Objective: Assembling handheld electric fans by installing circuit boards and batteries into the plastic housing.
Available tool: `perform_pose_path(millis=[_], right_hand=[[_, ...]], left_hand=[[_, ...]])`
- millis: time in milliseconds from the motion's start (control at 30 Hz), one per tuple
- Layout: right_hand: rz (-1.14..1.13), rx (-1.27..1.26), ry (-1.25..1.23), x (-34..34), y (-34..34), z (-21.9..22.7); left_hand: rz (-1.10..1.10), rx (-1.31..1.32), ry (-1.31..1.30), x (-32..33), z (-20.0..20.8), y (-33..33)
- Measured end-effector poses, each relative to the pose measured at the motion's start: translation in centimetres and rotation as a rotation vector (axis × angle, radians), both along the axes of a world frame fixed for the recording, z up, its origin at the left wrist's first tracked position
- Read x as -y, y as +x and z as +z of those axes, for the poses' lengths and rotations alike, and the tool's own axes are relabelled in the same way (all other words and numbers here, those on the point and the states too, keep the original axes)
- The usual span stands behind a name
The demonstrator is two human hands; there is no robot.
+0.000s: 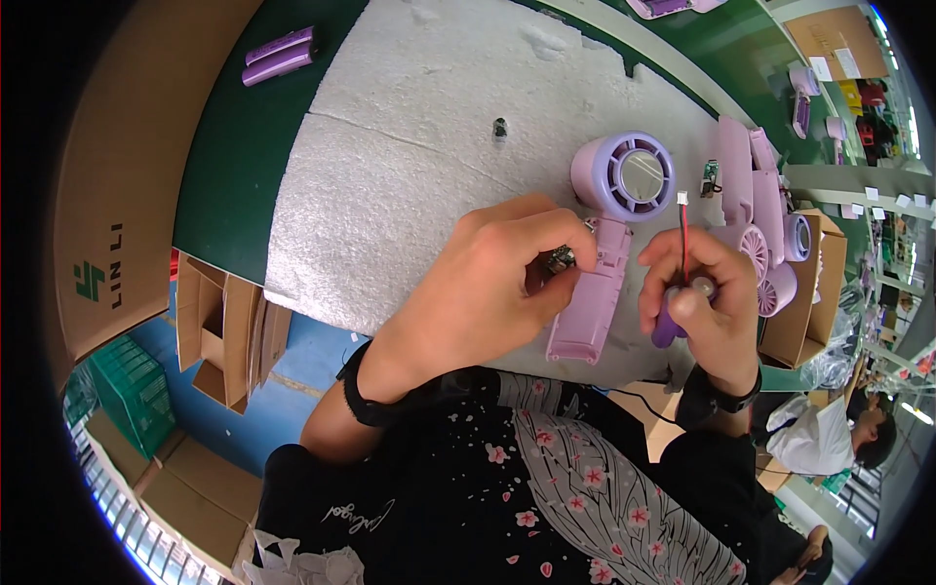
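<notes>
A small dark circuit board (562,258) is pinched between the thumb and fingers of my left hand (478,283), just over the lilac handheld fan's opened handle (591,312). The handle shell lies hollow side up, and the round fan head (624,177) with its shiny disc points away from me. My right hand (720,307) is closed round a purple battery pack (666,330), right of the handle. From the pack a red and dark wire rises to a white plug (682,198). The fingers hide most of the pack.
A white foam sheet (370,195) covers the green bench. Two purple battery cells (279,57) lie at far left, a small dark part (500,128) mid-sheet. Lilac fan shells (751,205) and a green circuit board (711,177) sit at right, near a carton (814,292).
</notes>
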State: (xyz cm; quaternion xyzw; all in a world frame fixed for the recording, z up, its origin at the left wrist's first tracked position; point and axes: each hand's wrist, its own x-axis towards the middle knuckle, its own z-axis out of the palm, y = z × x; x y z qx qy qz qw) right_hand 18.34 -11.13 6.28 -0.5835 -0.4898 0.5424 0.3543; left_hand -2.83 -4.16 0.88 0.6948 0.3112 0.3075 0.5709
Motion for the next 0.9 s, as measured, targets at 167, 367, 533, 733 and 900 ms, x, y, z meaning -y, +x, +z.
perform_pose_path(millis=[167,367,533,733,900], right_hand=[[0.027,0.311,0.154,-0.2,-0.1,-1.1],[0.247,0.488,0.367,-0.4,0.0,-1.3],[0.329,0.424,0.377,-0.6,-0.6,-1.0],[0.157,0.396,0.324,-0.3,-0.9,-1.1],[0.166,0.423,0.435,-0.7,-0.1,-1.4]], left_hand=[[0.000,-0.011,-0.039,0.2,0.3,0.1],[-0.034,0.040,-0.104,0.1,0.9,0.1],[-0.064,0.160,-0.027,0.0,0.3,0.0],[-0.105,0.112,-0.001,-0.1,0.3,-0.5],[-0.105,0.140,-0.124,-0.1,0.6,-0.7]])
